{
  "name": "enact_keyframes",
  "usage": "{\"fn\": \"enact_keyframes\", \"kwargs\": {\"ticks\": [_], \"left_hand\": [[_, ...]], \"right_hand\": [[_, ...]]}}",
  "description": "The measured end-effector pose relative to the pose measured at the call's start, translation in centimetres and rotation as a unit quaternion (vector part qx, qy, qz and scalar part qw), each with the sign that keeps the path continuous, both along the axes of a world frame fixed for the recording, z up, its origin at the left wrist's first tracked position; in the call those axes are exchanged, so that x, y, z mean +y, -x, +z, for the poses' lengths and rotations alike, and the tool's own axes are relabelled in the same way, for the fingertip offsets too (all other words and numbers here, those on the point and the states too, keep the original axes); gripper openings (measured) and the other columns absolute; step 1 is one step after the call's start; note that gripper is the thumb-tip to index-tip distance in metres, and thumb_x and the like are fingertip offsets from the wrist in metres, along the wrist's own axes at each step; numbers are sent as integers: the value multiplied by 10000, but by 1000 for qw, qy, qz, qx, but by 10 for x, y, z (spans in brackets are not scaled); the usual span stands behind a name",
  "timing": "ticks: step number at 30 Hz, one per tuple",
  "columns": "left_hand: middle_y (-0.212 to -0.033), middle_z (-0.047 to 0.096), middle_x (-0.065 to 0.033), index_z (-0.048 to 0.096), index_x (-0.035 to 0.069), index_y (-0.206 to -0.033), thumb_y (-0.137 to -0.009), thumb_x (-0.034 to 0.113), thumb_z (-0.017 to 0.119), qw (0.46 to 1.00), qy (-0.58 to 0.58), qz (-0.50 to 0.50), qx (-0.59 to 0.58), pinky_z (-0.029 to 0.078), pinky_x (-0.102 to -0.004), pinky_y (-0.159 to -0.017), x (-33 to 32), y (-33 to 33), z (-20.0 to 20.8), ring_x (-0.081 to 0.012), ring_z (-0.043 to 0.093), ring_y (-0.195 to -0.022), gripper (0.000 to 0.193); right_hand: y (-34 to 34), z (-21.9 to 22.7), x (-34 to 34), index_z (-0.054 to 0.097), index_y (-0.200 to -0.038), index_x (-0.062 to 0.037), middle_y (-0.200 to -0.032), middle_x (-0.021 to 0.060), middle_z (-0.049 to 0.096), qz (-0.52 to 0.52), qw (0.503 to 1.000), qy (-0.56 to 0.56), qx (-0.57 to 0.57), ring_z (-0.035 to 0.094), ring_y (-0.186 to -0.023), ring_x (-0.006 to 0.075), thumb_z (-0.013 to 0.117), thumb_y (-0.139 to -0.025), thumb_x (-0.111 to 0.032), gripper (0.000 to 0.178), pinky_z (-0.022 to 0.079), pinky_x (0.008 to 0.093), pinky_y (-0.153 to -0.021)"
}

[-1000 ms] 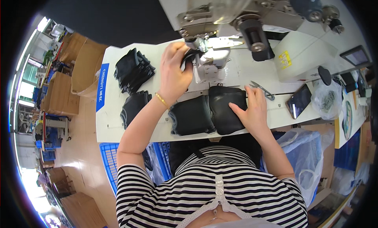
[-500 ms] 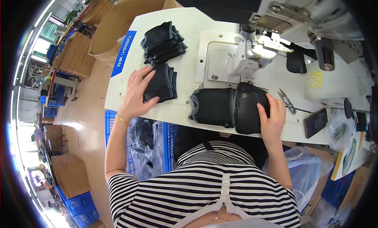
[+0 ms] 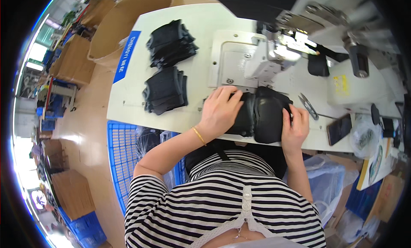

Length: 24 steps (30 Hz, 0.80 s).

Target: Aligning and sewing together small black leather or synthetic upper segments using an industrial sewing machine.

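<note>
My left hand (image 3: 220, 112) rests over the middle stack of black fabric pieces (image 3: 244, 117), fingers apart and slightly bent, covering much of it. To its right lies a stack of smooth, rounded black pieces (image 3: 270, 115), touching the middle stack. My right hand (image 3: 295, 127) has its fingers curled at the right edge of these, pinching the edge of a piece. Two more stacks lie to the left: a far stack of grey-edged black pieces (image 3: 171, 43) and a nearer stack of black pieces (image 3: 166, 90).
Behind the stacks stands a white sewing machine (image 3: 265, 61). Small thread snips (image 3: 308, 106), a phone (image 3: 339, 130) and a clear plastic bag (image 3: 366, 136) lie on the right. A blue basket (image 3: 120, 153) stands below the table's left front edge. A large cardboard box (image 3: 113, 36) is behind left.
My left hand has left the nearer left stack and moved right onto the middle stack. My right hand stays at the rounded pieces' edge. The view has shifted slightly.
</note>
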<state>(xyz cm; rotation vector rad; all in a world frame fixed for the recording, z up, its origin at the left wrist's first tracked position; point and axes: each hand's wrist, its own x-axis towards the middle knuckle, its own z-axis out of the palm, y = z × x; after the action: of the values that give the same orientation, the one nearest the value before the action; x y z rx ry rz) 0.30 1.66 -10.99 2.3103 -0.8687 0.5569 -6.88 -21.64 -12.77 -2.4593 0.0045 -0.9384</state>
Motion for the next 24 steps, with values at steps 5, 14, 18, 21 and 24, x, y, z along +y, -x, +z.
{"fn": "enact_keyframes", "kwargs": {"ticks": [5,14,18,21,24], "left_hand": [[-912,633,-100,671,13,-936,-760,-28,719,995,71,-66,16,501,-372,-717,6,0,-2,-298,620,-810,187],[-881,639,-84,693,18,-886,-715,-129,739,928,192,-225,226,483,-264,-701,14,-4,63,-169,613,-786,230],[-935,652,-70,686,21,-847,-707,-92,772,940,190,-231,166,497,-260,-739,-12,6,105,-159,626,-833,199],[-935,655,-66,678,13,-825,-705,-93,773,916,237,-201,254,498,-256,-761,-18,7,107,-151,627,-838,187],[-929,656,-64,665,-2,-812,-730,-93,762,909,245,-181,285,493,-235,-753,-17,9,109,-120,617,-839,156]], "right_hand": [[-1,-5,-1,667,-1047,5,-839,98,587,-4,1000,-19,-2,551,-704,252,749,-796,-28,266,447,364,-643],[-7,29,-10,596,-988,-17,-925,93,681,80,982,-160,-66,638,-799,197,686,-885,-12,137,513,295,-727],[0,66,21,583,-1021,-1,-906,100,681,183,946,-265,-39,631,-698,142,655,-914,2,129,506,254,-633],[-3,76,41,572,-1053,4,-837,58,652,278,888,-366,-23,596,-697,67,626,-941,-7,125,468,205,-610],[0,80,42,569,-1072,10,-830,43,649,287,849,-443,18,573,-690,46,592,-967,-22,112,441,186,-604]]}}
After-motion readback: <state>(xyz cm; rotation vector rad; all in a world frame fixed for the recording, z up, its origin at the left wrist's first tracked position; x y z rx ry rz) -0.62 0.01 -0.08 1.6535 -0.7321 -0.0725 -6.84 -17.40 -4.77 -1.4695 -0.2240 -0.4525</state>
